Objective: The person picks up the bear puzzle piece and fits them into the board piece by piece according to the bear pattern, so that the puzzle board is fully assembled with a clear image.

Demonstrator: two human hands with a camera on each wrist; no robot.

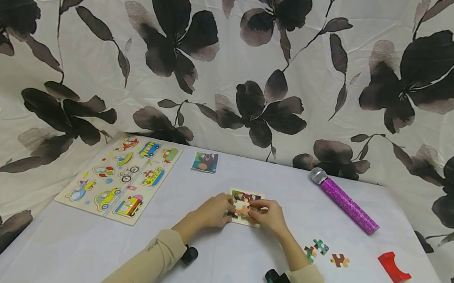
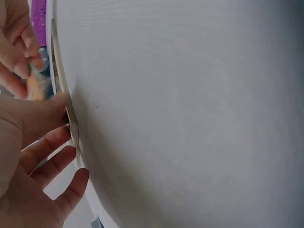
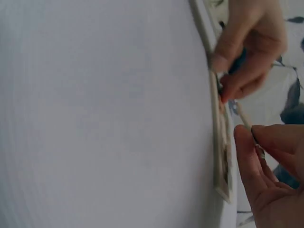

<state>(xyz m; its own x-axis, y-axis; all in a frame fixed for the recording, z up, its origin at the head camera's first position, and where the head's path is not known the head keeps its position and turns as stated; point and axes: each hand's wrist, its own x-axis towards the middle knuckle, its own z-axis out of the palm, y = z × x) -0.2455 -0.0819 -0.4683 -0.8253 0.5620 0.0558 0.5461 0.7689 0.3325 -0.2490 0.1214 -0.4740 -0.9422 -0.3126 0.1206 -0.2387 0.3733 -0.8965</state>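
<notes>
A small wooden jigsaw puzzle board (image 1: 243,222) with a brown bear picture lies mid-table, partly filled. At its left edge my left hand (image 1: 216,209) grips the frame, thumb on the rim and the other fingers spread along the side in the left wrist view. From the right, my right hand (image 1: 270,215) pinches an orange puzzle piece (image 1: 243,209) between thumb and fingers. Seen from the right wrist, that puzzle piece (image 3: 244,116) is tilted, edge-on, close over the board. Several loose puzzle pieces (image 1: 340,260) lie beside my right forearm.
A larger wooden board of vehicle pictures (image 1: 148,193) lies at the left. A bear picture card (image 1: 205,162) is at the back. On the right are a glittery purple microphone (image 1: 349,205) and a red curved block (image 1: 394,268). A flowered cloth (image 1: 347,13) hangs behind the table.
</notes>
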